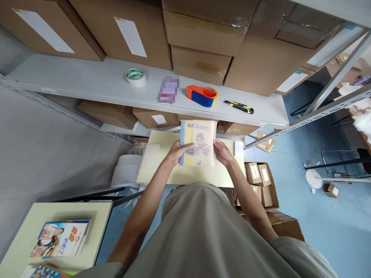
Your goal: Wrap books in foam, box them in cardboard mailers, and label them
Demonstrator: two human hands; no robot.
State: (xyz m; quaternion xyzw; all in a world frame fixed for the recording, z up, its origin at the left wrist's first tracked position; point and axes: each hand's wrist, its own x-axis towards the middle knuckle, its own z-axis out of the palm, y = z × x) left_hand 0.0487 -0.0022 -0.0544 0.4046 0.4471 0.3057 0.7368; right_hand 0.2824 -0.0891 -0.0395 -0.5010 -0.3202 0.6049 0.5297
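Observation:
Both hands hold a thin comic book (199, 141) wrapped in a frosted translucent sleeve, above a pale yellow board (188, 175) in front of me. My left hand (177, 151) grips its left edge, thumb lying across the cover. My right hand (222, 151) pinches the right edge. The book is roughly level, its far end close under the edge of the grey shelf (95, 83).
The shelf carries a white tape roll (136, 77), an orange-blue tape dispenser (202, 95), a yellow-black utility knife (239, 107) and large cardboard boxes (199, 34). A stack of comic books (61, 238) lies on a table at lower left. Small boxes (259, 179) fill an open carton at right.

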